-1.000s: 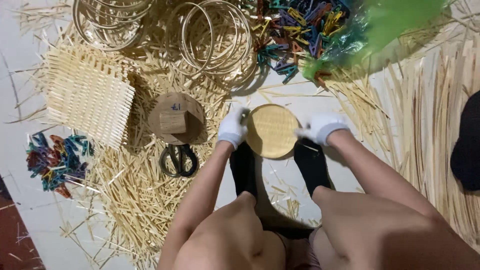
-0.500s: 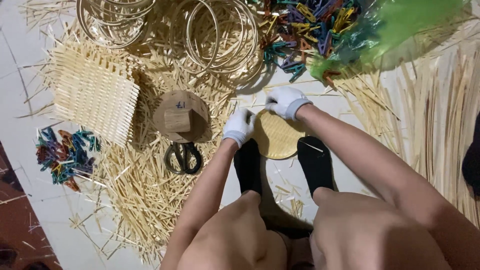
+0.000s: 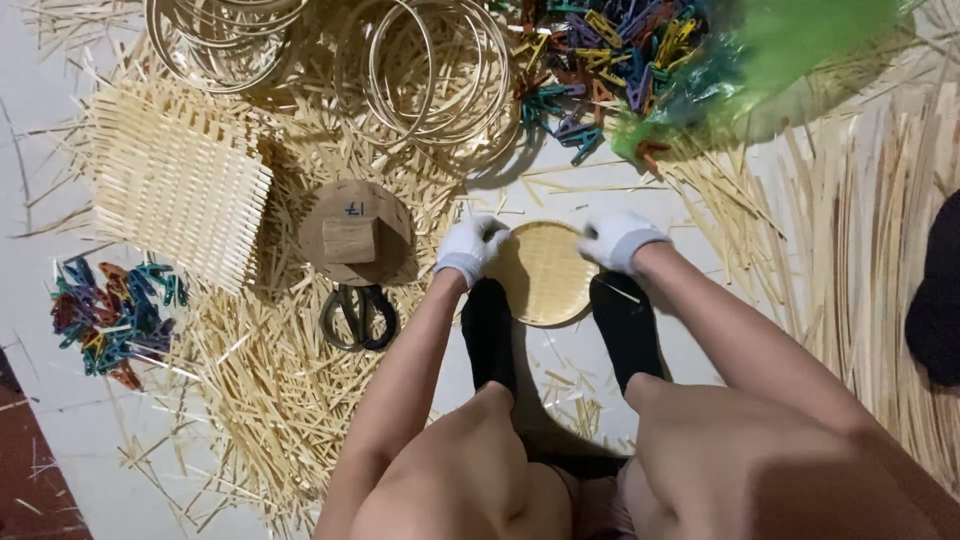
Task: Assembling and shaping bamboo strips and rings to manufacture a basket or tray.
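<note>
Head view: we see the round woven disc (image 3: 545, 275) at frame centre, pinned between the two black-socked feet (image 3: 488, 335), w/ left hand (image 3: 470, 248) and right hand (image 3: 615, 240), both white-gloved, clamped on its upper rim, probably to keep it steady. Vs. 0.5 s ago, the right hand moved from over the disc's top-left to its right edge; scissors (image 3: 358, 315) stay just left.

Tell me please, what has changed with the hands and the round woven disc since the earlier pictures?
The right hand, which half a second ago reached across the top of the round woven disc, moved back to the disc's right edge. The left hand stayed on the left edge. The disc remains between the feet; the scissors and wooden block did not move.
</note>
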